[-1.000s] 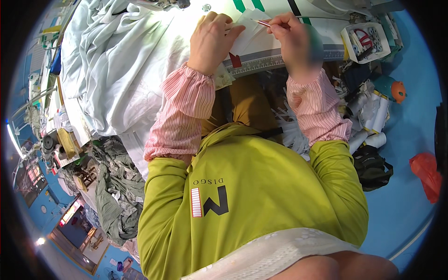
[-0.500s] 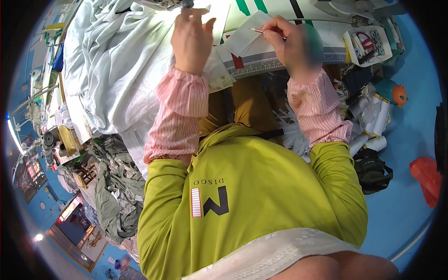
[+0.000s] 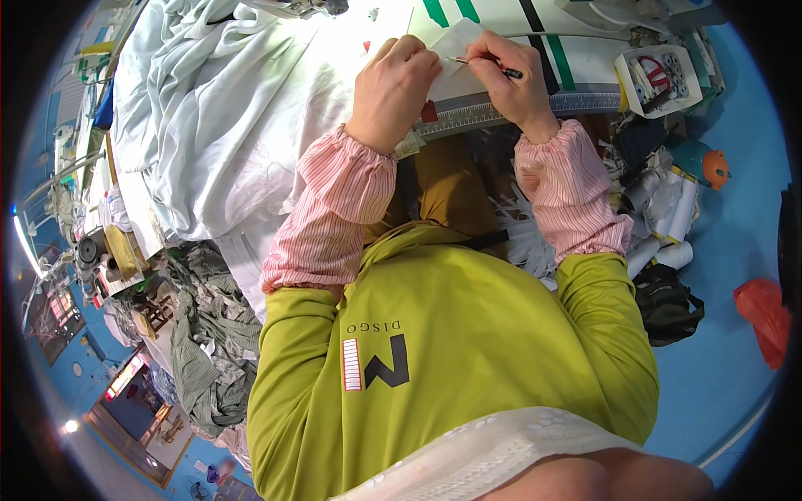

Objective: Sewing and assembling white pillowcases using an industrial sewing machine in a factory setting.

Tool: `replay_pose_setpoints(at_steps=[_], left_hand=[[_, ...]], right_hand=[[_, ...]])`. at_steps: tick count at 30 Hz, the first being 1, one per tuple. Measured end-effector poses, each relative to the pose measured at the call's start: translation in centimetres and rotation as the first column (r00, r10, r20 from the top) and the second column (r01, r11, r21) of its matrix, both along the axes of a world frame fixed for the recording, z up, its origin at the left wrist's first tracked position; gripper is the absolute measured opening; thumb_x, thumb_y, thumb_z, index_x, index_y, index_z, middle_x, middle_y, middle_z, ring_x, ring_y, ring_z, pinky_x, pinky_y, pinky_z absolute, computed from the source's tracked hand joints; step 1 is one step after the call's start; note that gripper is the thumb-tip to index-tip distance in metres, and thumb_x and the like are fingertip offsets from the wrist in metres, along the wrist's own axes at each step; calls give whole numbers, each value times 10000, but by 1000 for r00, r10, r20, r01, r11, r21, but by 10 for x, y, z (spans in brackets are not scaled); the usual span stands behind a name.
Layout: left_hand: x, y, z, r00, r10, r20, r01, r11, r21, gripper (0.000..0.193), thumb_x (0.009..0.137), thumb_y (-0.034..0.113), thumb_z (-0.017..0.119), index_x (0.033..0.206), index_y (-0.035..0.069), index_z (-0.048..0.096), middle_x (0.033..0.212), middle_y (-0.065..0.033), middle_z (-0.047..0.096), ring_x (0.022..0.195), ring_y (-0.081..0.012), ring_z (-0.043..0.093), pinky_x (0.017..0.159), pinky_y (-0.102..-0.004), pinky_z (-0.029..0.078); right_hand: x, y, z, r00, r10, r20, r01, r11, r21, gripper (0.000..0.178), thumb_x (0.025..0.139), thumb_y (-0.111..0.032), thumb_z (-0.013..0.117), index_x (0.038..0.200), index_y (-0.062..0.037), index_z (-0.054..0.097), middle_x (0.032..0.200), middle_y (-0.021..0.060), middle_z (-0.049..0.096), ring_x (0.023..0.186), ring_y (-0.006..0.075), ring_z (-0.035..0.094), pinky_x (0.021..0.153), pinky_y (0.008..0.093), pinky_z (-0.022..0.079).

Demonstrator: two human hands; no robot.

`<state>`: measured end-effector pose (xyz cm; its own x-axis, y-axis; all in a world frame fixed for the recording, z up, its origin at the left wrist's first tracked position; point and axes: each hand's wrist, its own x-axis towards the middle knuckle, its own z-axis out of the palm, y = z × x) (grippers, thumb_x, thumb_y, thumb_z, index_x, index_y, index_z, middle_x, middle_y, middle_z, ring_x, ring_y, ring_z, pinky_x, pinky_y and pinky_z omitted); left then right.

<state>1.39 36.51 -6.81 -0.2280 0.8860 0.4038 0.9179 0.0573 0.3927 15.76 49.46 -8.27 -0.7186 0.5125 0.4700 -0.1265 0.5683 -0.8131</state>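
A pencil (image 3: 511, 73) with a dark end is held in my right hand (image 3: 520, 93), its tip pointing left over a small white piece (image 3: 459, 38) of paper or cloth. My left hand (image 3: 393, 96) rests at the left of that piece, back up, fingers curled and close together; what lies under the fingertips is hidden. Just right of the left wrist, a small red tab (image 3: 428, 111) shows at the table edge. Pale white cloth (image 3: 225, 108) lies heaped on the table to the left of my left hand.
A ruler strip (image 3: 476, 115) runs along the table's near edge. Green and black tape strips (image 3: 561, 63) cross the tabletop. A white box (image 3: 668, 104) with red-handled scissors and bobbins stands at right. Machine parts (image 3: 309, 7) hang at the top. Thread cones (image 3: 681, 209) lie lower right.
My left hand has come down and to the right, onto the area by the white piece. The pencil has turned in my right hand, and its dark end now points right.
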Motion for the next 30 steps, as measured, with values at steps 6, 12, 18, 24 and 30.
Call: replay_pose_setpoints(at_steps=[6, 12, 18, 24, 30], left_hand=[[-1, 0, 1, 1000, 9, -25, -10, 1000, -30, 102, 856, 160, 673, 881, 63, 692, 927, -60, 637, 925, -255, 629, 745, -374, 536], [-7, 7, 6, 995, 79, -58, -86, 989, -122, 167, 850, 205, 699, 890, 45, 675, 951, -107, 653, 923, -301, 643, 760, -399, 535], [-13, 16, 12, 992, 106, 73, -82, 959, -272, 174, 859, 217, 690, 887, 46, 674, 871, -116, 684, 799, -323, 671, 709, -424, 527], [-10, 11, 13, 995, 93, 37, -83, 973, -214, 158, 872, 207, 666, 861, 49, 664, 832, -92, 669, 780, -317, 660, 686, -419, 522], [6, 8, 17, 989, -22, -146, 13, 998, -59, 117, 865, 174, 675, 873, 59, 695, 897, -87, 691, 787, -272, 676, 680, -396, 543]], right_hand=[[0, 1, -1, 1000, -18, 0, 18, 1000, -6, 61, 850, -68, 568, 806, -25, 575, 683, 98, 603, 596, 215, 591, 572, 293, 453], [1, 1, -2, 999, -28, 31, 28, 1000, -5, 64, 875, -50, 569, 846, 3, 588, 767, 65, 663, 678, 104, 579, 662, 238, 464], [7, 7, -18, 987, -97, -130, 47, 938, -343, 58, 890, -24, 552, 886, 2, 603, 876, 64, 700, 771, 89, 602, 755, 226, 482], [9, 9, -19, 991, -79, -107, 42, 950, -308, 59, 886, -27, 555, 891, 4, 606, 858, 52, 686, 774, 94, 604, 750, 222, 473], [11, 7, -22, 976, -132, -176, 71, 945, -319, 67, 885, -39, 564, 905, 1, 615, 801, 24, 642, 770, 79, 589, 738, 215, 458]])
